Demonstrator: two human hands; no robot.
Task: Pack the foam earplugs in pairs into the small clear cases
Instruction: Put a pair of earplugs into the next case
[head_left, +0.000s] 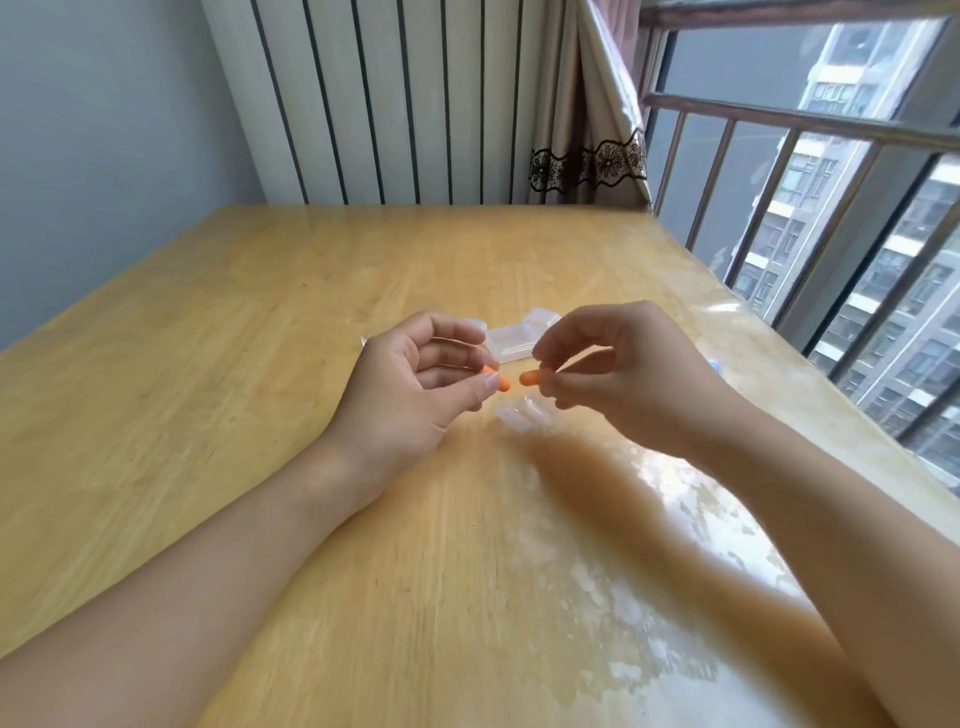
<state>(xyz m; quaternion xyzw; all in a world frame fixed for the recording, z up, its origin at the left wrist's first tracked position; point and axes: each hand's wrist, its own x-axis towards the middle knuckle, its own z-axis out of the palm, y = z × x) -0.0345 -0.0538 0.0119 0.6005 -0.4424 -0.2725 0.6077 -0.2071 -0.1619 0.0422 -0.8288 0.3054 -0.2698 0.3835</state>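
Earplugs — one orange plug (132, 376) pinched in the left hand (410, 384), another (530, 378) in the right hand (623, 374) — look feather-light and squashy; hold gently mid-body, above the clear cases (524, 413) mid-desk (208, 322).
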